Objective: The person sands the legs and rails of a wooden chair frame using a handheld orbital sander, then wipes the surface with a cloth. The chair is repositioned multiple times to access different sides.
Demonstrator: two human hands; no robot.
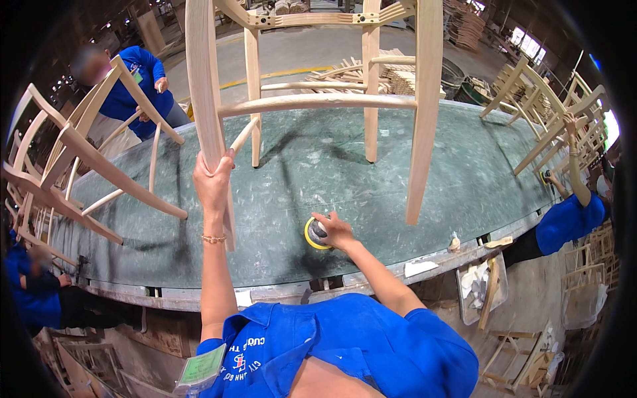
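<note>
A pale wooden chair frame (318, 102) stands on the green worktable (352, 192) straight ahead, its rails joining several legs. My left hand (213, 182) is closed around its near left leg, just below a side rail. To the right and nearer my body, my right hand (337, 232) grips a round sander (310, 234) with a yellow rim and dark top. The sander is down at the table surface, apart from the chair legs. The palm hides part of its body.
Other chair frames (99, 142) crowd the left, and more chairs (551, 126) occupy the right end. Co-workers in blue shirts (572, 224) work around the table. A clear bin (479, 292) hangs at the near edge, by a small pale bottle (454, 243). Stacked wooden parts (398, 73) lie beyond.
</note>
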